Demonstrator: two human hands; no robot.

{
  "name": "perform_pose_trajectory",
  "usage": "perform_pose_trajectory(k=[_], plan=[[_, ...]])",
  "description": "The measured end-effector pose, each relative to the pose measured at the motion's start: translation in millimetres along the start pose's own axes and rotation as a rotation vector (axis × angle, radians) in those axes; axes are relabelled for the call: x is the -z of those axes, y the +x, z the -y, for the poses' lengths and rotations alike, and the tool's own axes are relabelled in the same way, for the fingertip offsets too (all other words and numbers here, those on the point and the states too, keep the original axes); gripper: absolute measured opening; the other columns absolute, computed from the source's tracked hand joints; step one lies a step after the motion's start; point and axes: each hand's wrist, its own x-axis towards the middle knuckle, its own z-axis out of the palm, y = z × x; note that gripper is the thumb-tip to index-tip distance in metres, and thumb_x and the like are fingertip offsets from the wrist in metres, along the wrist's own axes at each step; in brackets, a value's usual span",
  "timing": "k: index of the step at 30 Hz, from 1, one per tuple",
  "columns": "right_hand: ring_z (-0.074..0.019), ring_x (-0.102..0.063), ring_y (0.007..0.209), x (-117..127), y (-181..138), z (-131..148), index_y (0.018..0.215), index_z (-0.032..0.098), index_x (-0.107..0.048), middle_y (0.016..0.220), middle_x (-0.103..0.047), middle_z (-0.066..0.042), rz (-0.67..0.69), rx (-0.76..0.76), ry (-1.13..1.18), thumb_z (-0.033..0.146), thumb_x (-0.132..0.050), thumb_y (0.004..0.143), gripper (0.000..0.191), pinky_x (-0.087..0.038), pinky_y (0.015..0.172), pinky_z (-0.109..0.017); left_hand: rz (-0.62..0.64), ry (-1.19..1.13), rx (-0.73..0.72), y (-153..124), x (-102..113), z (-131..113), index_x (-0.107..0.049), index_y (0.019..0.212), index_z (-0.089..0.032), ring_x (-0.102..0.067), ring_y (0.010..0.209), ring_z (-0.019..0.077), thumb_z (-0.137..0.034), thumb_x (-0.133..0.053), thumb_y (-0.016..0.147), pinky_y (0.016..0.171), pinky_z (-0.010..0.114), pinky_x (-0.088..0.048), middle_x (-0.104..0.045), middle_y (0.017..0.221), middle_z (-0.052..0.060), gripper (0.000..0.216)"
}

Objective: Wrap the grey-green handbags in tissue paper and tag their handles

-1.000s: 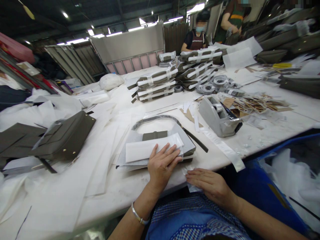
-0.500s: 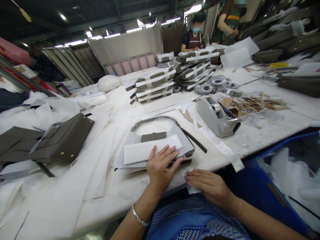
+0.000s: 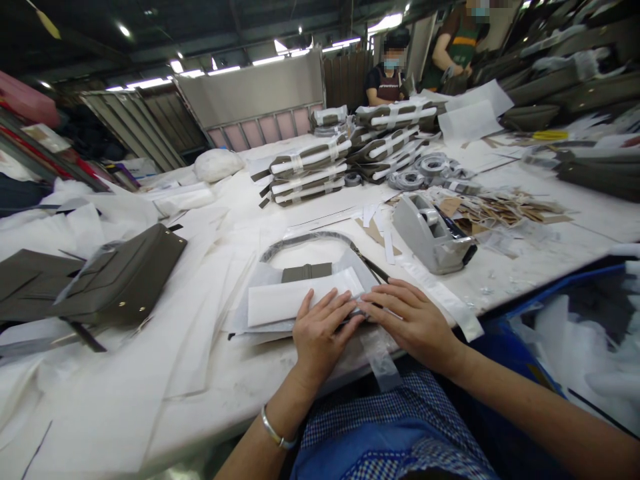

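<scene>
Left hand (image 3: 320,330) and right hand (image 3: 410,320) lie flat, fingers apart, on the wrapped bag (image 3: 305,297), near counter (image 3: 240,380) edge.

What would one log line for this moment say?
left hand: flat on wrapped bag | right hand: on bag's right edge | tape dispenser: behind, right
</scene>
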Motion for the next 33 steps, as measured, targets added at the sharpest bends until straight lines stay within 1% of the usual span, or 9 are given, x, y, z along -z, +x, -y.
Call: perform_pose_trajectory(k=[2, 4, 7, 12, 16, 18, 24, 30, 33], plan=[[-0.0202, -0.062, 0.109, -2, 9, -4, 0.122, 0.023, -0.066, 0.114, -0.073, -0.003, -0.008, 0.075, -0.014, 0.015, -0.053, 0.096, 0.030, -0.043, 0.107, -0.044, -0.003, -0.002, -0.005, -1, 0, 1, -0.070, 0.110, -0.030, -0.066, 0.113, 0.0235, -0.034, -0.066, 0.090, 0.113, 0.053, -0.034, -0.072, 0.117, 0.000, 0.020], [-0.0189, -0.064, 0.102, -3, 12, -6, 0.114, 0.023, -0.069, 0.107, -0.075, -0.001, -0.023, 0.109, -0.008, 0.017, -0.055, 0.096, 0.024, -0.044, 0.104, -0.042, 0.002, -0.006, -0.003, -2, 1, 1, -0.069, 0.110, -0.029, -0.066, 0.114, 0.0229, -0.033, -0.064, 0.091, 0.113, 0.052, -0.034, -0.072, 0.118, 0.000, 0.020], [-0.0182, -0.065, 0.100, -1, 13, -5, 0.109, 0.022, -0.071, 0.106, -0.076, -0.001, -0.030, 0.118, 0.016, 0.017, -0.057, 0.095, 0.020, -0.045, 0.103, -0.042, 0.016, -0.014, 0.009, -2, 1, 1, -0.068, 0.112, -0.030, -0.064, 0.117, 0.0223, -0.033, -0.063, 0.092, 0.113, 0.052, -0.034, -0.071, 0.120, -0.001, 0.021], [-0.0174, -0.065, 0.104, -1, 13, -2, 0.105, 0.023, -0.071, 0.105, -0.076, -0.001, -0.039, 0.091, 0.028, 0.015, -0.056, 0.094, 0.020, -0.043, 0.106, -0.042, 0.036, -0.039, 0.031, -1, 4, 1, -0.066, 0.114, -0.029, -0.062, 0.120, 0.0213, -0.031, -0.059, 0.095, 0.114, 0.051, -0.032, -0.070, 0.123, -0.002, 0.020], [-0.0170, -0.067, 0.101, -3, 9, 3, 0.103, 0.025, -0.070, 0.103, -0.076, 0.000, -0.034, 0.072, 0.050, 0.013, -0.058, 0.092, 0.020, -0.043, 0.107, -0.042, 0.081, -0.084, 0.082, 0, 9, -2, -0.060, 0.125, -0.028, -0.061, 0.122, 0.0212, -0.024, -0.049, 0.098, 0.115, 0.051, -0.031, -0.068, 0.126, 0.001, 0.029], [-0.0171, -0.067, 0.100, -4, 5, 6, 0.103, 0.024, -0.070, 0.105, -0.076, 0.000, -0.029, 0.069, 0.051, 0.013, -0.058, 0.092, 0.020, -0.043, 0.107, -0.041, 0.084, -0.098, 0.099, 1, 10, -3, -0.058, 0.129, -0.027, -0.061, 0.121, 0.0213, -0.025, -0.048, 0.099, 0.115, 0.051, -0.032, -0.069, 0.125, 0.002, 0.032], [-0.0176, -0.066, 0.104, -8, -7, 7, 0.112, 0.025, -0.069, 0.111, -0.075, -0.001, -0.049, 0.069, 0.031, 0.014, -0.058, 0.093, 0.026, -0.041, 0.108, -0.043, 0.099, -0.033, 0.072, 1, 6, -1, -0.062, 0.123, -0.030, -0.061, 0.121, 0.0227, -0.037, -0.058, 0.095, 0.114, 0.052, -0.034, -0.066, 0.128, 0.001, 0.030], [-0.0178, -0.065, 0.107, -17, -20, 4, 0.112, 0.026, -0.070, 0.106, -0.076, 0.002, -0.072, 0.066, 0.003, 0.013, -0.062, 0.091, 0.026, -0.040, 0.110, -0.044, 0.029, 0.043, -0.048, -3, -2, 6, -0.061, 0.125, -0.030, -0.063, 0.119, 0.0218, -0.036, -0.061, 0.093, 0.112, 0.049, -0.037, -0.067, 0.126, 0.000, 0.032], [-0.0190, -0.064, 0.112, -13, -34, 2, 0.118, 0.024, -0.067, 0.111, -0.075, 0.000, -0.034, 0.064, 0.022, 0.011, -0.059, 0.092, 0.031, -0.040, 0.112, -0.046, 0.008, 0.069, -0.078, -5, -4, 7, -0.062, 0.123, -0.030, -0.064, 0.118, 0.0211, -0.033, -0.061, 0.093, 0.111, 0.048, -0.039, -0.068, 0.126, -0.001, 0.030]])
